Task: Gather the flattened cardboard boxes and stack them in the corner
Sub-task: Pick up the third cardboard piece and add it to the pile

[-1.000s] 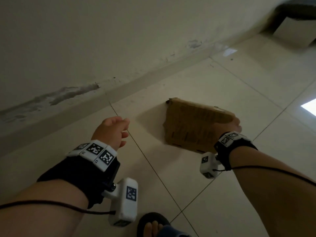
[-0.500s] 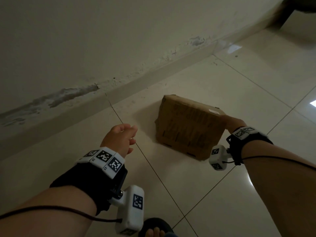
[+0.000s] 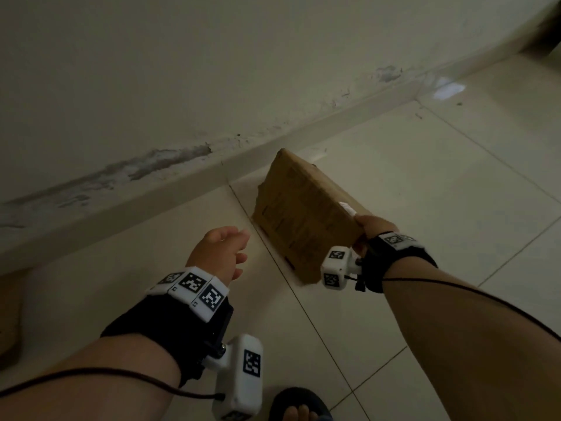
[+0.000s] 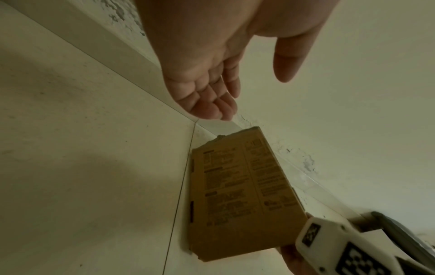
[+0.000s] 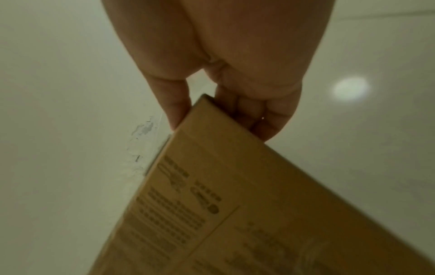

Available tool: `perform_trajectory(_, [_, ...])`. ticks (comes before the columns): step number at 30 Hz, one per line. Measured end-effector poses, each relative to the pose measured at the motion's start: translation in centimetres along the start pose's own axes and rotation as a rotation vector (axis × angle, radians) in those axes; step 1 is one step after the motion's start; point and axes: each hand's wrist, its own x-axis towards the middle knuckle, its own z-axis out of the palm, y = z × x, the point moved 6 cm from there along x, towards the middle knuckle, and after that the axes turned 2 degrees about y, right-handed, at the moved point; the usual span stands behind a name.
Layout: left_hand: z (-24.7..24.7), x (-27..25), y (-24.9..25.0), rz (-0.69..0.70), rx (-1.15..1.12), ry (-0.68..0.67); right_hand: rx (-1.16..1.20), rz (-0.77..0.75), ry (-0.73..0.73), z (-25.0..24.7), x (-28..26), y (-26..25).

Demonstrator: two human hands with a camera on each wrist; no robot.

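Observation:
A flattened brown cardboard box (image 3: 300,214) with printed text hangs tilted above the tiled floor, close to the wall's skirting. My right hand (image 3: 372,227) pinches its near corner, thumb on one face and fingers (image 5: 263,115) curled behind the cardboard box (image 5: 235,204). My left hand (image 3: 223,252) hovers to the left of the box, apart from it, holding nothing. In the left wrist view the left hand (image 4: 212,96) shows relaxed, slightly bent fingers above the cardboard box (image 4: 242,193).
A pale wall (image 3: 212,71) with peeling paint above a skirting (image 3: 151,205) runs diagonally along the tiled floor (image 3: 425,192). A brown edge, perhaps more cardboard (image 3: 9,317), shows at the far left. My sandalled foot (image 3: 299,405) is at the bottom.
The box in my right hand has swung toward the wall and tilted more on edge. My left hand has drifted slightly right, still holding nothing.

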Motion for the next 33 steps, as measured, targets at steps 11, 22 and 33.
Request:
perform_trajectory(11, [-8.7, -3.2, 2.0, -0.057, -0.068, 0.044, 0.317, -0.107, -0.646, 12.6, -15.3, 0.3])
perform_trajectory(22, [-21.4, -16.3, 7.4, 0.092, -0.624, 0.220, 0.016, -0.479, -1.086, 17.9, -38.2, -3.4])
perform_trajectory(33, [-31.2, -27.4, 5.0, 0.223, -0.969, 0.249, -0.465, -0.845, -0.904, 18.3, -54.7, 2.6])
